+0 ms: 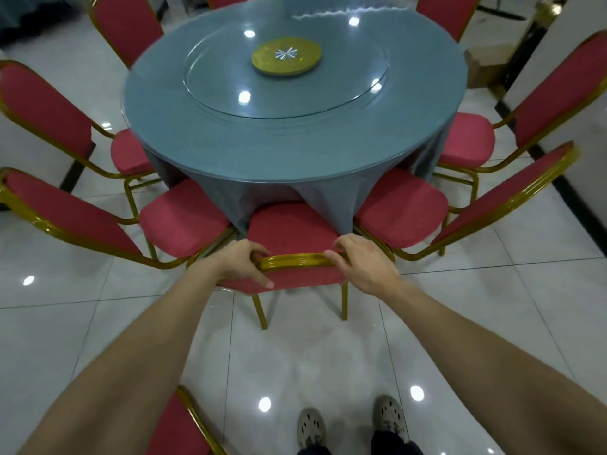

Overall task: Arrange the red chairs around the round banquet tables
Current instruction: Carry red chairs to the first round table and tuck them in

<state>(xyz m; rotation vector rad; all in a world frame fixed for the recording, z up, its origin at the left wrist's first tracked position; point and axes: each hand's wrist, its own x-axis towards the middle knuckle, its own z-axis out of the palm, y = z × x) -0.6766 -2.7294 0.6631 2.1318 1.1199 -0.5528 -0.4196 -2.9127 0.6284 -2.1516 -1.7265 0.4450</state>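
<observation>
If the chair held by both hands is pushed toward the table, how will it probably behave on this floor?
The chair will likely slide easily: its thin legs stand on glossy tiles. Pushed at the top rail, it may tip slightly. The metal frame looks stiff.

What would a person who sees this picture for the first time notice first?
The round table, under a blue-grey cloth, fills the upper middle, with a gold disc at its centre and red chairs ringed about it. Below it, the left hand and the right hand grip the gold top rail of the nearest chair.
</observation>
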